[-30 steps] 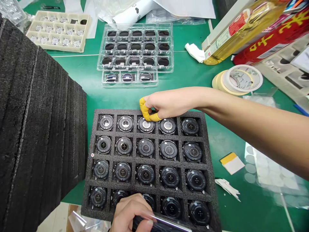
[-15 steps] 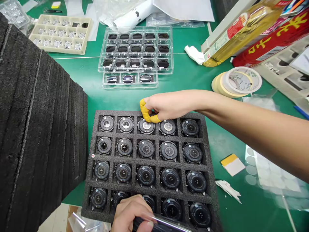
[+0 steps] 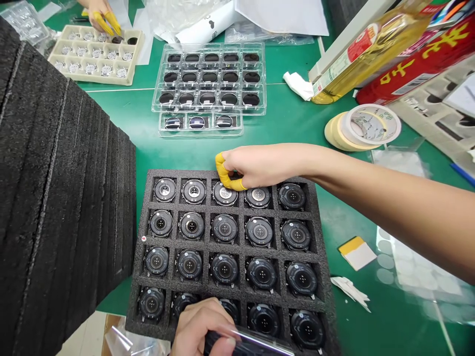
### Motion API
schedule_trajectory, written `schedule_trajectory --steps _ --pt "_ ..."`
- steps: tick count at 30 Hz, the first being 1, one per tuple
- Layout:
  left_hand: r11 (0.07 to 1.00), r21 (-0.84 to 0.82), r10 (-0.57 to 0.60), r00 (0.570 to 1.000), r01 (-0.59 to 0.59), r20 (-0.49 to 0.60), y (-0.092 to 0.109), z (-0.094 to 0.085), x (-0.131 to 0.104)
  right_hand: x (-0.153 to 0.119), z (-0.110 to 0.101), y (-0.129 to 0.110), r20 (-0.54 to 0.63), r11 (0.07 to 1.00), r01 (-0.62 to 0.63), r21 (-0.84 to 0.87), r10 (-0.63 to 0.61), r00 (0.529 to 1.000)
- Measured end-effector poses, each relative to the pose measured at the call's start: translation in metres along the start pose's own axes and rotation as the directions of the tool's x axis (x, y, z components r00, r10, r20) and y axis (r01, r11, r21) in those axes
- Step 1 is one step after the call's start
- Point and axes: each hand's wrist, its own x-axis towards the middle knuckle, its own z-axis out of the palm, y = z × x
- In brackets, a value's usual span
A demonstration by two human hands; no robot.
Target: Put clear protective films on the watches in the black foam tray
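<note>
A black foam tray (image 3: 322,237) in front of me holds rows of round watch cases, their backs facing up. My right hand (image 3: 250,165), with yellow finger cots on thumb and forefinger, reaches to the top row. Its fingertips are closed at the rim of the third watch case (image 3: 225,195), which still sits in its slot. At the bottom edge, my left hand (image 3: 204,329) is closed around a dark item with a shiny clear plastic edge (image 3: 263,341). Much of that item lies outside the view, so its kind is unclear.
Stacked black foam trays (image 3: 74,198) tower on the left. Behind are clear blister trays (image 3: 210,109) of dark round lenses. Another person's hand (image 3: 102,15) touches a beige parts tray (image 3: 129,74). Tape rolls (image 3: 349,131), an oil bottle (image 3: 356,54) and a sticky-note pad (image 3: 358,253) lie right.
Another person's hand with yellow finger cots has come in at the top left over the beige tray. My own hands have hardly moved.
</note>
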Motion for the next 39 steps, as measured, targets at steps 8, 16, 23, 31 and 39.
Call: schedule_trajectory --steps 8,16,23,31,39 --pt "1.000 -0.004 -0.029 0.997 0.030 0.068 0.003 -0.009 -0.001 -0.036 0.029 -0.027 -0.387 0.935 -0.217 -0.281 0.097 0.917" --pt "0.996 0.020 -0.082 0.995 0.081 0.052 0.009 -0.012 -0.007 -0.124 0.116 -0.097 -0.568 0.906 0.067 0.417 0.203 0.797" --pt "0.990 -0.027 -0.136 0.990 0.135 -0.042 0.027 -0.007 -0.015 -0.136 0.206 -0.163 -0.478 0.640 0.096 0.762 0.458 0.750" --pt "0.983 -0.101 -0.160 0.983 0.151 -0.094 0.046 -0.007 -0.028 -0.119 0.221 -0.193 -0.460 0.486 0.220 0.846 0.457 0.761" --pt "0.988 -0.037 -0.153 0.975 0.149 -0.160 0.056 0.003 -0.029 -0.121 0.231 -0.200 -0.431 0.431 0.221 0.875 0.483 0.763"
